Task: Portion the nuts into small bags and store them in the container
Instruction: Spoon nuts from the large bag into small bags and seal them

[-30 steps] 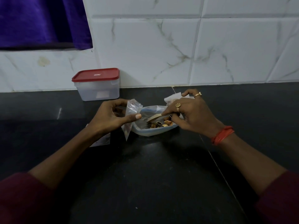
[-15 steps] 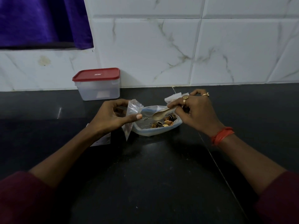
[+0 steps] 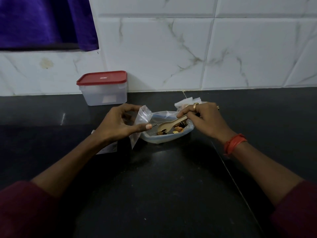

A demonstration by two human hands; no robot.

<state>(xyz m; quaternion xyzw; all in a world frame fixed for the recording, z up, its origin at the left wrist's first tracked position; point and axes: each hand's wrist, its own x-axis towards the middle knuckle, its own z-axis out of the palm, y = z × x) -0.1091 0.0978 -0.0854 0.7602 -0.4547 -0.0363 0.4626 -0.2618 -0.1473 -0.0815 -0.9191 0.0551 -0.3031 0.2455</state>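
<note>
Nuts (image 3: 178,129): a loose handful in a shallow clear tray (image 3: 159,140) at mid-table, just in front of both hands. Small, hard, light, and they look likely to roll and scatter if tipped fast, so scoop rather than pick by finger. Wooden spoon (image 3: 169,125) lies bowl-down in the tray among the nuts. It is stiff and light, best held far back on the handle, as it is now.

Small bag (image 3: 143,115) is thin clear plastic, limp and probably slippery. It won't stand by itself, so hold it at the mouth edge and keep the opening spread. Left hand (image 3: 118,124) pinches that bag between thumb and fingers, upright just beside the tray's left rim. Right hand (image 3: 204,120) pinches the spoon handle, fingers curled round it, over the tray's right end.

Some filled bags (image 3: 184,103) sit behind the right hand; contents unclear. Flat empty bags (image 3: 108,148) lie under the left wrist. Container (image 3: 103,88) with red lid on stands at the wall, well apart, back left. Dark table (image 3: 154,186).
</note>
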